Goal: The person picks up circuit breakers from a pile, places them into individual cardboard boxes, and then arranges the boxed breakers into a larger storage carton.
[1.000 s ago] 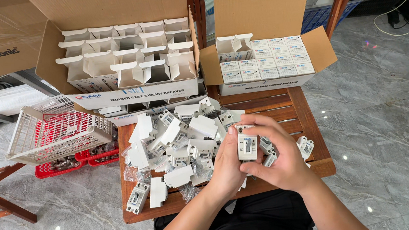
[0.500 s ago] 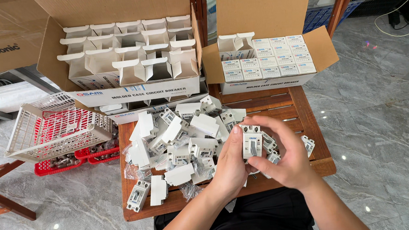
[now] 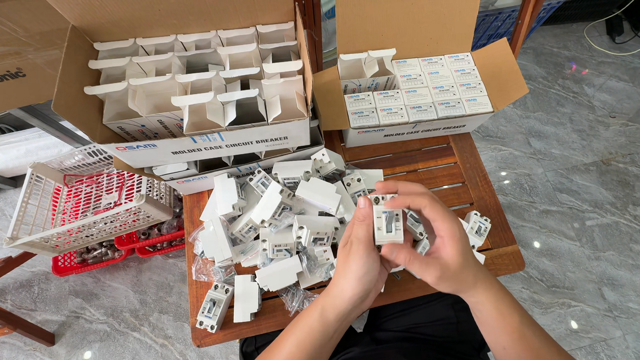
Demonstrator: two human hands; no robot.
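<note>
We had the white breaker point(image 3: 388, 224), small, boxy, dark toggle facing us, pinched between left hand point(image 3: 357, 255) and right hand point(image 3: 437, 241).

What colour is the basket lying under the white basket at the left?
Red, seen in the head view, partly covered by the white basket.

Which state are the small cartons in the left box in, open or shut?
Open: the small cartons stand with top flaps raised, insides showing empty.

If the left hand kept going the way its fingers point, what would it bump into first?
Probably the pile of white breakers on the wooden table, just beyond the left hand, which holds one breaker. Depth is hard to judge.
</note>
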